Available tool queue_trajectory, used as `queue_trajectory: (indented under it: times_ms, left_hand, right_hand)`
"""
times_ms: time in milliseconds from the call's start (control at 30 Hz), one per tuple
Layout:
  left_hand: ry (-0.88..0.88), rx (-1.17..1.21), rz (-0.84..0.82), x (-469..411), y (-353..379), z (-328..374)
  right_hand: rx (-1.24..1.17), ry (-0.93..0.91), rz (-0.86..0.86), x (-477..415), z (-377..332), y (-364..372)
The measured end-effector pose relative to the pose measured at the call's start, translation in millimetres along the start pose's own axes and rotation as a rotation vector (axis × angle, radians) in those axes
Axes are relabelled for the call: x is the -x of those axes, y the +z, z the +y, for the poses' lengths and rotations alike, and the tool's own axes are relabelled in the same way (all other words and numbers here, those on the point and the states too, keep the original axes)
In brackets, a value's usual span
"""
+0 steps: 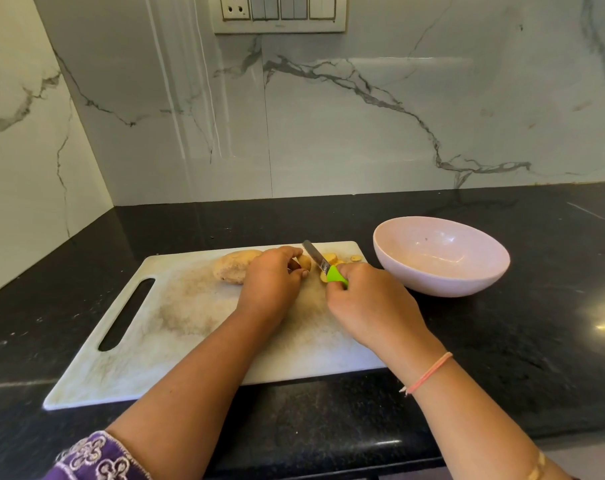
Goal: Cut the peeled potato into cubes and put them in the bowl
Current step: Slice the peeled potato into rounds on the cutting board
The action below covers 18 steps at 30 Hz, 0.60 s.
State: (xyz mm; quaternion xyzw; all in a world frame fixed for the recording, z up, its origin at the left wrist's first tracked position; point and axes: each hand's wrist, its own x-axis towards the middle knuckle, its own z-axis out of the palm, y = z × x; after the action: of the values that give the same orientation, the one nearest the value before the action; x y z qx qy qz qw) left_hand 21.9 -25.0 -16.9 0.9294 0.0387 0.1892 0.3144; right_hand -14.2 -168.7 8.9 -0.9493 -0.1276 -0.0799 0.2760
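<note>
On the white cutting board my left hand grips a small yellow potato piece with curled fingers. My right hand holds a knife by its green handle; the steel blade points up and away, just right of that piece. Several cut potato slices lie beyond the blade near the board's far right corner. A larger potato with brownish skin lies to the left of my left hand. The pale pink bowl stands to the right of the board and looks empty.
The board has a slot handle at its left end and lies on a black stone counter. A marble wall with a switch panel rises behind. The counter's front edge runs below my forearms.
</note>
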Motion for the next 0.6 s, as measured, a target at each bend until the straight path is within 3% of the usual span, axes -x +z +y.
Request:
queue_trajectory:
  times_ms: [600]
  left_hand:
    - [0.016, 0.144, 0.029, -4, 5, 0]
  right_hand:
    - [0.099, -0.044, 0.03, -10, -15, 3]
